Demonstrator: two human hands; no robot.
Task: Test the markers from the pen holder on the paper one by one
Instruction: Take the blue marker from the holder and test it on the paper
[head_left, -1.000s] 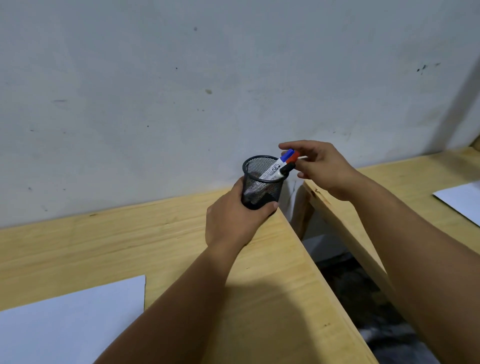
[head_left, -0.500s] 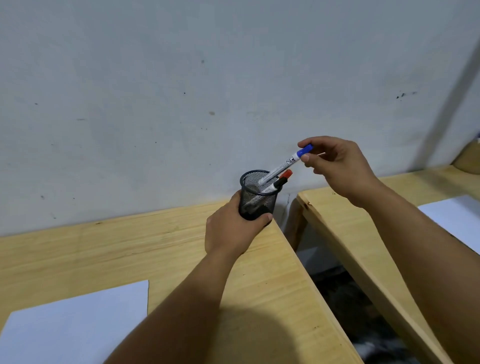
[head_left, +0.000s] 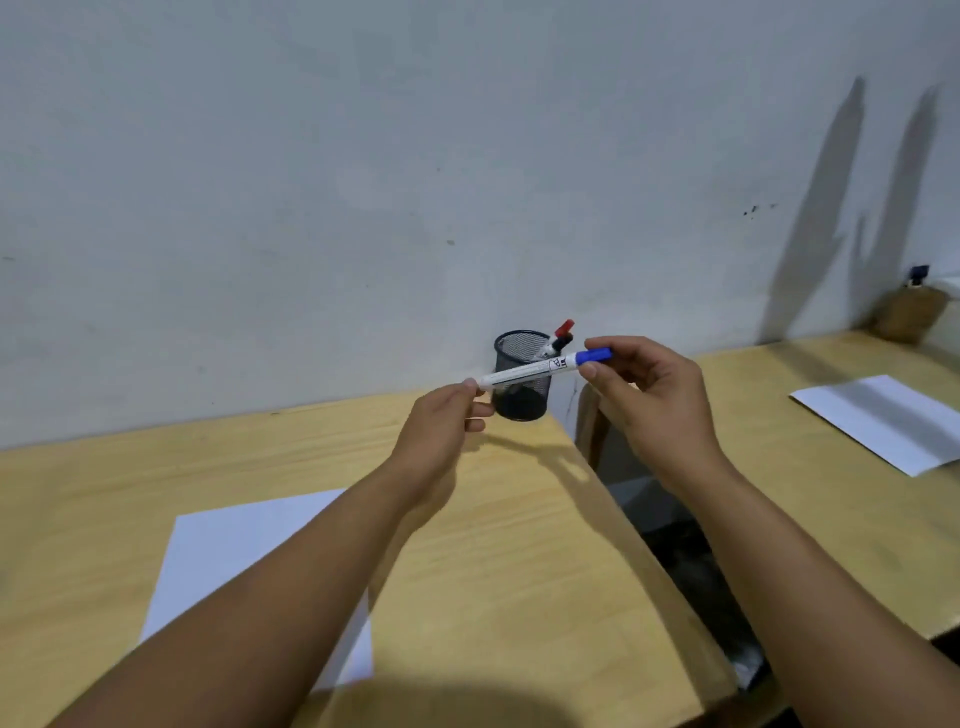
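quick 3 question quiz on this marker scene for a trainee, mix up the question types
1. True or false: the blue-capped marker is held at both ends, the left hand at the barrel end and the right hand at the cap end.
2. Which cap colour shows on a marker standing in the mesh pen holder? A green, B red, C yellow.
3. Fill in: the nearest sheet of paper lies on the wooden table, partly under the left ____.

Key
1. True; the cap is on.
2. B; the red-capped marker sticks out above the rim.
3. Forearm.
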